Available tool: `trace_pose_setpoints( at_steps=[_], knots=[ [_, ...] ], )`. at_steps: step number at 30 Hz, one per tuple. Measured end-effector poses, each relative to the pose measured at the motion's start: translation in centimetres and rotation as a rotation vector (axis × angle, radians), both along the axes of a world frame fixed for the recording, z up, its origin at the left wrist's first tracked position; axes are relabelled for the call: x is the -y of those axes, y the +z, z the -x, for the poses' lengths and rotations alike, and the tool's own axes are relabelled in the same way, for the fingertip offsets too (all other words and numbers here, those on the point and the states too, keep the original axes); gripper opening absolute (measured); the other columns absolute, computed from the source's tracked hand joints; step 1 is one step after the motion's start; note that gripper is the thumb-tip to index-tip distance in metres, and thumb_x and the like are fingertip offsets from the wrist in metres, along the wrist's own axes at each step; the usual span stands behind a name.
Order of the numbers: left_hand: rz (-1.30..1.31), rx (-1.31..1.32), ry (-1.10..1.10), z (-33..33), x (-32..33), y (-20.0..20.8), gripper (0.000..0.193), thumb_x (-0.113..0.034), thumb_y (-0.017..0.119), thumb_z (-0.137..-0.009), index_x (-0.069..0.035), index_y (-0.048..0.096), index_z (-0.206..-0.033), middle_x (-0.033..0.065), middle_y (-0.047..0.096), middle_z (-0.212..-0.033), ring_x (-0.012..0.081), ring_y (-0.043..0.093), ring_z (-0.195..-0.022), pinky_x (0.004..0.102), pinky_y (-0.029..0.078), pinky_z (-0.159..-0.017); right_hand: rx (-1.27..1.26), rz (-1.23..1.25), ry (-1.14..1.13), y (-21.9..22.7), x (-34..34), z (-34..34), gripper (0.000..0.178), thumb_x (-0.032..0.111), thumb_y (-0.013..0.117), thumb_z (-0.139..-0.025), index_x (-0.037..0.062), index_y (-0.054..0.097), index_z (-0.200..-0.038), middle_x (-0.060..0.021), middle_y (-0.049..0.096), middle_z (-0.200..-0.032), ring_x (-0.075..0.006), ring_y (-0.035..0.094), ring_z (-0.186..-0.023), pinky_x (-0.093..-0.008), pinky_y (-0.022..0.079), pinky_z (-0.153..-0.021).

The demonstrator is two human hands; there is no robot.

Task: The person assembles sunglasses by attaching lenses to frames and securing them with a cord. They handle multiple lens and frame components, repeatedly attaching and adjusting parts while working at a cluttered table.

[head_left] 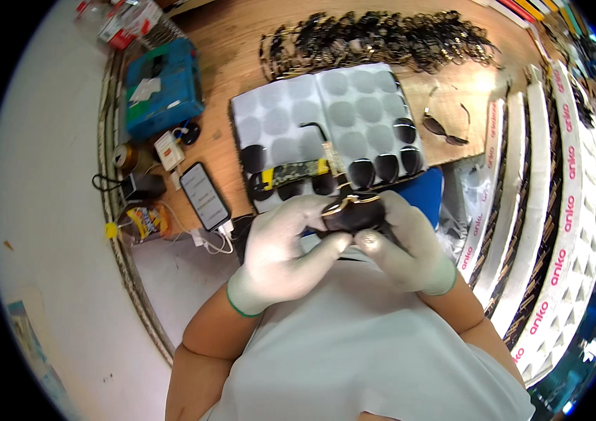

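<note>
Between my two white-gloved hands is a pair of dark sunglasses (pixel 353 213) with gold-coloured trim, held close to my body. My left hand (pixel 285 247) grips its left side, thumb pressed against the lower edge. On the other side my right hand (pixel 410 244) closes round the frame, its thumb nearly meeting the left one. One temple arm (pixel 333 163) sticks up and away from the frame, with a pale tag along it. Just beyond lies a white padded lens tray (pixel 280 111) with round pockets; several dark lenses (pixel 386 167) sit along its nearer rows. A yellow-and-dark tool (pixel 291 172) rests on it.
Along the table's far side lies a long row of eyeglass frames (pixel 375 42). Another pair of sunglasses (pixel 445 130) sits right of the tray. Left are a teal box (pixel 165 91), a phone (pixel 204 196) with cable and a snack packet (pixel 148 220). White cartons (pixel 522 210) line the right.
</note>
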State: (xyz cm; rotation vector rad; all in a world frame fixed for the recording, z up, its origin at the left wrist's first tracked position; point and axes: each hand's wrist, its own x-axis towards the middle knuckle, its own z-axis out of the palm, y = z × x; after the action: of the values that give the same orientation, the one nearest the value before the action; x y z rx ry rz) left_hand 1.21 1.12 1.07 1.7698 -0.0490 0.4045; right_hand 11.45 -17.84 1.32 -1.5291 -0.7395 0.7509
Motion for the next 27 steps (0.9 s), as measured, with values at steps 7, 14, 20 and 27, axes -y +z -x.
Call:
trace_pose_setpoints(
  at_steps=[7,14,20,27],
  knots=[
    [0.073,-0.065,-0.05,0.3,-0.1,-0.2,0.019,0.001,0.067,-0.094,0.003,0.062,-0.112,0.0105,0.068,-0.096,0.0154,0.067,-0.081,0.0293,0.055,-0.073,0.075,0.087,-0.021,0.4,-0.2,0.6,0.027,0.008,0.06,-0.098,-0.0083,0.055,-0.119,-0.0096,0.073,-0.082,-0.0112,0.068,-0.075,-0.0275,0.055,-0.069],
    [0.196,-0.108,-0.2,-0.1,-0.8,1.1,0.017,-0.002,0.073,-0.088,-0.001,0.061,-0.1,0.0138,0.066,-0.103,0.021,0.066,-0.091,0.0344,0.053,-0.082,-0.37,0.002,0.168,1.7,0.1,-2.0,0.034,0.004,0.063,-0.095,-0.0071,0.054,-0.125,-0.0109,0.073,-0.101,-0.011,0.068,-0.088,-0.0292,0.055,-0.079],
    [0.068,0.08,-0.227,-0.7,-1.1,0.9,0.025,-0.006,0.078,-0.081,0.0,0.067,-0.102,0.0327,0.052,-0.143,0.0458,0.052,-0.134,0.0493,0.04,-0.112,-0.536,0.069,0.646,2.7,0.3,-5.0,0.063,0.006,0.068,-0.089,-0.0036,0.045,-0.146,-0.0094,0.071,-0.116,-0.019,0.069,-0.102,-0.0345,0.055,-0.089],
    [-0.004,-0.001,-0.048,-2.1,-2.3,-0.6,0.027,-0.007,0.082,-0.072,-0.002,0.059,-0.086,0.0324,0.054,-0.141,0.0467,0.05,-0.139,0.0491,0.043,-0.11,0.249,0.055,0.202,-1.1,-2.6,-2.9,0.034,0.013,0.067,-0.083,0.0038,0.062,-0.116,-0.0245,0.067,-0.087,-0.0458,0.066,-0.081,-0.0512,0.052,-0.071]
  ],
)
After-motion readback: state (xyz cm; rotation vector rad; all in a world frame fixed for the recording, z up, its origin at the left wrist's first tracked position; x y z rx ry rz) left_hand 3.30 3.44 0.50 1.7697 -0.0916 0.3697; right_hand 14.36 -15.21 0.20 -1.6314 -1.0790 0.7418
